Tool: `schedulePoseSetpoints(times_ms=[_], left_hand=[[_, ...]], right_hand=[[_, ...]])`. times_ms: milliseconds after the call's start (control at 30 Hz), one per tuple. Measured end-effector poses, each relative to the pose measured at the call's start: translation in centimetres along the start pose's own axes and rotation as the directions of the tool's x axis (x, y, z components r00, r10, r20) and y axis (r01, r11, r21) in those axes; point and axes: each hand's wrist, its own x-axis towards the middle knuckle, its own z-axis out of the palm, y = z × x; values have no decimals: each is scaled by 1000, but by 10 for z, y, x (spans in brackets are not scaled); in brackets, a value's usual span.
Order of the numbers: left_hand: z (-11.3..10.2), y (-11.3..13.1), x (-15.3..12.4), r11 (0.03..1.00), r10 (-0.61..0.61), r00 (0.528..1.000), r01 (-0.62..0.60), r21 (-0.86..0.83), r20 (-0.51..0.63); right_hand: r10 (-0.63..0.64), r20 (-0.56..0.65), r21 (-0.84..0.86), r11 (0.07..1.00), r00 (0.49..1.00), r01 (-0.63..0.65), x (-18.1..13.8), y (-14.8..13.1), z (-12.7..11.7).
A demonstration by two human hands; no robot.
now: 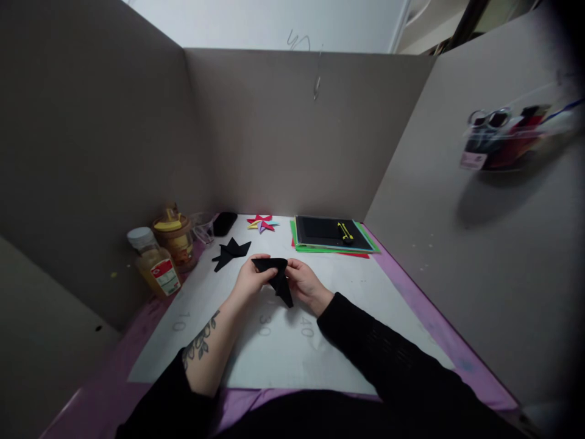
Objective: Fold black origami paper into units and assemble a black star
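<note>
One folded black piece (280, 283); my left hand (251, 277) and right hand (307, 283) pinch it; a pointed black shape (232, 249) lies beyond.

Wears blk sleeves (365, 341), w/ leafy tattoo (201, 344) on L forearm (221, 347).

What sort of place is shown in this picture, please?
Probably a small, boxed-in paper-craft workspace: grey panels stand on three sides, a folded black piece is being held, and a stack of coloured sheets lies at the back.
</note>
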Motion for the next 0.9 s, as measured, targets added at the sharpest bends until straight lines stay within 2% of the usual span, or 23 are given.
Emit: schedulePoseSetpoints(times_ms=[367,467,533,567,633,700,733,800,900], left_hand=[[4,-4,0,992,102,994,-99,71,-35],[0,1,1,993,115,993,-116,17,11],[-5,8,2,985,171,985,-171,-10,26],[-8,12,2,975,221,975,-221,23,24],[-13,21,0,912,354,934,-357,202,51],[-14,28,-2,781,443,879,-474,406,174],[-14,31,-4,729,449,863,-504,462,233],[-13,33,-6,710,416,867,-498,498,274],[-14,32,-5,754,328,914,-406,516,241]], right_hand=[[-28,-5,-45,999,1000,28,-2,0,5],[-70,-9,-135,988,997,69,-1,0,4],[-123,6,-248,961,992,120,1,-1,1],[-154,20,-314,937,988,152,1,-1,0],[-211,70,-445,868,975,220,1,-4,-3],[-263,121,-554,782,957,285,-1,-7,-3],[-289,142,-597,738,947,315,-3,-9,-3],[-345,179,-669,644,921,371,-6,-13,-1],[-421,247,-742,497,873,450,-11,-18,4]])
